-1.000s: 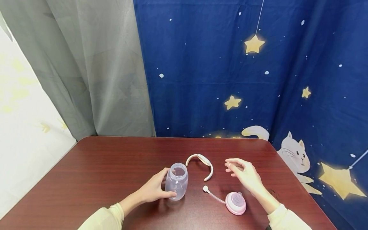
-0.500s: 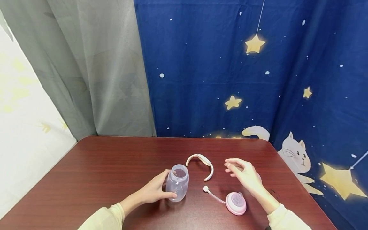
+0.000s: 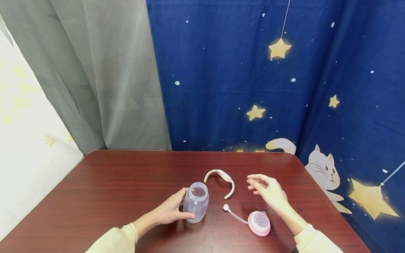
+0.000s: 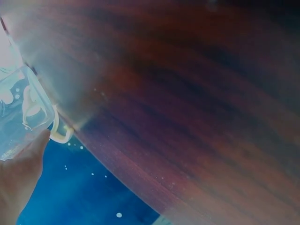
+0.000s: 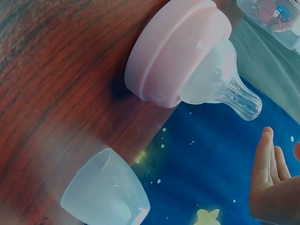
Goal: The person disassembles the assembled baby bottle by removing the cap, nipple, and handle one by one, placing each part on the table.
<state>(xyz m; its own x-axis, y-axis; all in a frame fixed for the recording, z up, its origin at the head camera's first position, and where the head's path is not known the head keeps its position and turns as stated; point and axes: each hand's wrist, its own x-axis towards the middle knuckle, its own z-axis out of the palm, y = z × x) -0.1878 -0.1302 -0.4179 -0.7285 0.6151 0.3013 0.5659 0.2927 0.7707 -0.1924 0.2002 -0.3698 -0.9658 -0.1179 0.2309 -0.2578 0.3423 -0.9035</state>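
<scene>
My left hand grips a translucent baby bottle by its side, thumb across the near face. The bottle has no lid, and its mouth faces up, tipped a little toward me. To the right, my right hand is held above the table with loosely bent fingers and nothing in them. Below it lies the pink collar with its clear nipple pointing upward in the head view. A thin straw with a white weighted end runs left from the collar. Behind the bottle lies a curved white handle.
A translucent whitish cap stands beyond the collar in the right wrist view; in the head view my right hand mostly hides it. Everything lies on a dark red wooden table, with grey and blue star-patterned curtains behind its far edge.
The bottle and my left hand have shifted slightly right and toward me, with the bottle's mouth tipping a bit more toward me. My right hand and the other parts stay put.
</scene>
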